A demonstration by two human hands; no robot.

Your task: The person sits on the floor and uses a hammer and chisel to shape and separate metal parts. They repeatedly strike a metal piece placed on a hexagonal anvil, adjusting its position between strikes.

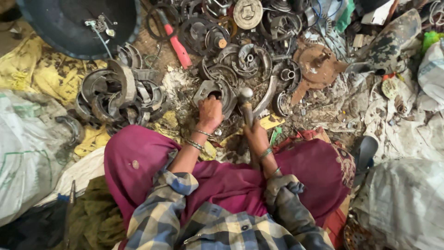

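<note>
The ground (pixel 323 104) is dirt under rust flakes and scrap, with yellow sheeting (pixel 41 69) at the left and pale sacks (pixel 27 148) at both edges. A big dark pan (pixel 69 28) fills the top left corner. Below it lies a heap (pixel 118 95) of curved brake shoes, too tangled to count surely; a dozen or so seems fair. Across the top sit several round drums and plates, and one rusty orange disc (pixel 317 65) with a stub at its centre. One red-handled tool (pixel 178 46) lies among them.

The person sits with knees wide under a magenta cloth (pixel 226 183), sleeves plaid. The left hand (pixel 210 113) is closed over the near edge of one brake part (pixel 215 92), a grey curved piece with a dark hole, pinning it to the ground straight ahead of the knees. The right hand (pixel 256 136) is wrapped tight around the shaft of one hammer (pixel 245 104), its round head raised just right of the part and not touching it.

The step looks like striking the part to break something loose. The next blow, as I judge it, needs the head to land clear of the left fingers, which sit very near, and the part kept from skidding on the loose grit. Two bangles show on the left wrist and at least one on the right.
</note>
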